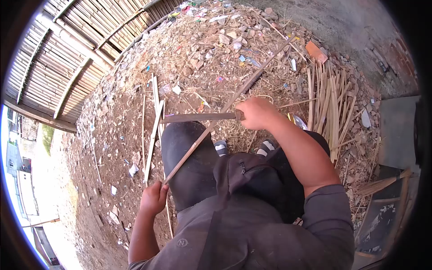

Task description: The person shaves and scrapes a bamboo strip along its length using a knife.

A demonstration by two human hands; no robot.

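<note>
Clearly, right arm (pixel 300 153): it comes from the lower right of the frame, bent at the elbow, and the forearm reaches up and inward to the centre.
Right hand (pixel 257 112): fingers are closed around the handle of the knife, back of the hand turned upward.
Knife (pixel 193 118): the blade points to the left, almost level in the frame, above the left knee (pixel 183 132), and it crosses the strip.
Left arm (pixel 145 234): it rises from the lower left, and the forearm is nearly upright in the frame.
Left hand (pixel 154 198): thumb and fingers are pinched together on the lower end of the strip.
Long strip (pixel 191 150): it goes slantwise from the left hand, over the left thigh, to the upper right, near an orange brick piece (pixel 316 52).
Strip pile (pixel 332 105): many pale strips lie on the ground at the right.
Loose strips (pixel 154 130): some are lying left of the left knee.
</note>
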